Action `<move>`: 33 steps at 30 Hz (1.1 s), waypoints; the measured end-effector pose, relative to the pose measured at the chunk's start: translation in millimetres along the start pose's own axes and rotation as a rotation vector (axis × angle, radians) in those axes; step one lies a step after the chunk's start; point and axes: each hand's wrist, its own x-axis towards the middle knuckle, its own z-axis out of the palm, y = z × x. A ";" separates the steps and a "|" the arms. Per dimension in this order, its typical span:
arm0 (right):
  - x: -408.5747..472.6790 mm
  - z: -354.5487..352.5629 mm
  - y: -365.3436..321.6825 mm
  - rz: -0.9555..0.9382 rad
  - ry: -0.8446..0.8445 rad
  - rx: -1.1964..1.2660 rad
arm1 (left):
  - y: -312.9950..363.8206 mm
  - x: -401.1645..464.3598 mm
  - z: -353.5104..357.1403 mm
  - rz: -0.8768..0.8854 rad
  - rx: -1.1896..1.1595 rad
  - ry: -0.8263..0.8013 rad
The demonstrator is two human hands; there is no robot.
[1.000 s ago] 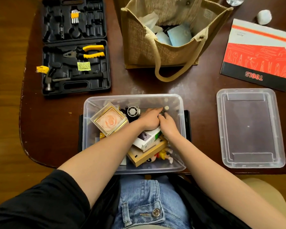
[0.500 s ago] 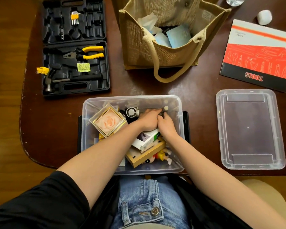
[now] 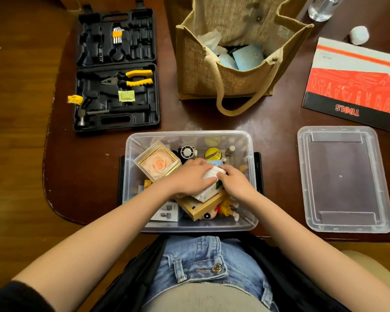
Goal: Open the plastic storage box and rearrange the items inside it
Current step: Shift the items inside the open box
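Note:
The clear plastic storage box (image 3: 131, 167) stands open at the table's near edge, its lid (image 3: 342, 179) lying to the right. Inside are a rose cube (image 3: 159, 163), a small black fan (image 3: 187, 152), a round yellow tin (image 3: 213, 153), a small bottle (image 3: 231, 150), a wooden frame (image 3: 200, 208), a toy figure (image 3: 223, 209) and a leaflet (image 3: 167, 211). My left hand (image 3: 189, 176) and my right hand (image 3: 234, 181) both grip a small white box (image 3: 211, 176) in the middle of the storage box.
An open black tool case (image 3: 116, 68) with pliers and a hammer lies at the back left. A jute bag (image 3: 230, 52) stands behind the box. A red TOOLS booklet (image 3: 351, 84), a white ball (image 3: 359, 34) and a bottle (image 3: 320, 7) sit at the back right.
Both hands have drawn back from the box's far wall toward me and now hold the white box. The yellow tin and the small bottle behind them have come into sight.

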 end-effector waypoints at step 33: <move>54.1 -5.9 -47.3 0.000 -0.198 -0.396 | -16.4 -79.8 17.9 0.028 -0.168 0.575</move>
